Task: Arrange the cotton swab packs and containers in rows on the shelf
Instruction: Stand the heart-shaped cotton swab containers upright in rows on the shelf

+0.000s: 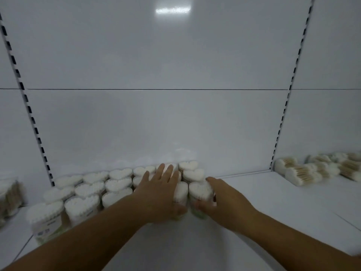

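Held container: a heart-shaped container point(200, 189) full of white swab tips is standing upright at the right end of the front row, on the white shelf point(254, 202).
Right hand: the right hand point(228, 202) is wrapping around that container from its right side, with the index finger along the far edge and the thumb at the near face. The thumb is blurred.
Left hand: the left hand point(158, 192) is lying palm-down with straight, spread fingers over the tops of the containers just left of the held one. Its thumb is pressing the front of the neighbouring container point(180, 192).
Hands together: they are sitting close side by side, separated only by those two containers.
Rows: the other heart containers point(91, 188) are standing tightly packed in several rows running back to the rear panel point(156, 114), filling the left part of the shelf.
Right bay: flat swab packs point(304, 173) with pale wooden sticks are lying in a loose pile beyond the slotted upright point(290, 90).
Left bay: more clear swab tubs point(9, 192) are standing at the left edge and are partly cut off.
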